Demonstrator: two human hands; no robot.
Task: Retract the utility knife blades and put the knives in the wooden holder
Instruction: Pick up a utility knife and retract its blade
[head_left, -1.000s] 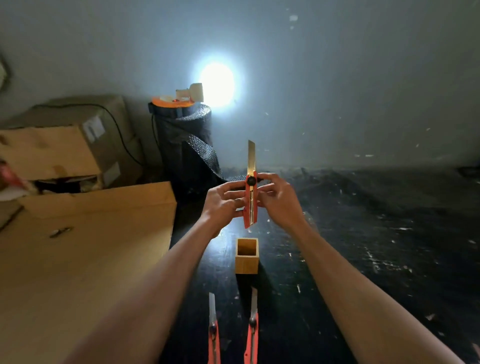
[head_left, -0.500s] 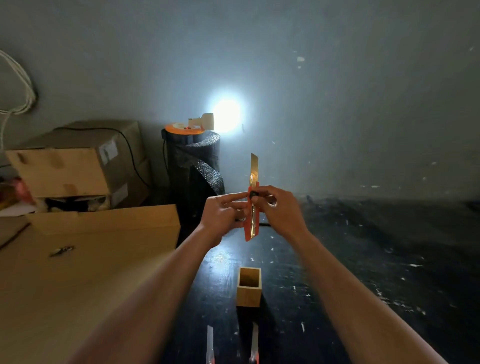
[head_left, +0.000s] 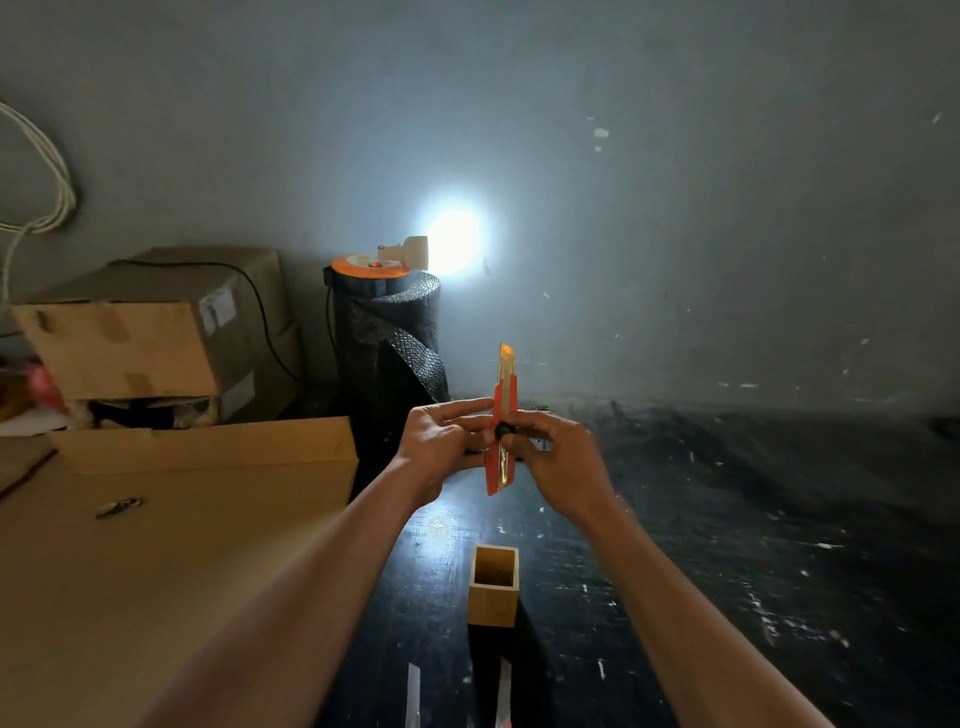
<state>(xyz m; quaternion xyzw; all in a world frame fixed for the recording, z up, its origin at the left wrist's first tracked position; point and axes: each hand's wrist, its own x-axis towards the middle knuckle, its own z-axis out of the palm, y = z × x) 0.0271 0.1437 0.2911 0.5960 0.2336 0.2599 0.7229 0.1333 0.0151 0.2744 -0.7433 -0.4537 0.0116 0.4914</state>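
Observation:
I hold an orange utility knife (head_left: 503, 415) upright in front of me, above the dark table. My left hand (head_left: 441, 441) grips its body from the left. My right hand (head_left: 558, 457) grips it from the right, thumb at the black slider knob. A short length of blade sticks out of the top. The square wooden holder (head_left: 493, 584) stands open and looks empty, below the knife. Two more knives lie at the bottom edge, showing only their extended blades, one (head_left: 413, 693) left and one (head_left: 503, 696) right.
A large cardboard sheet (head_left: 156, 545) with a small metal piece (head_left: 118, 506) on it lies to the left. Cardboard boxes (head_left: 156, 332) stack at the back left. A black bubble-wrap roll (head_left: 387, 343) with an orange tape reel on top stands against the wall beside a bright light.
The blade has slid down into the handle and now sticks out far less. The view has tilted upward, so the holder and the two lying knives sit lower in frame.

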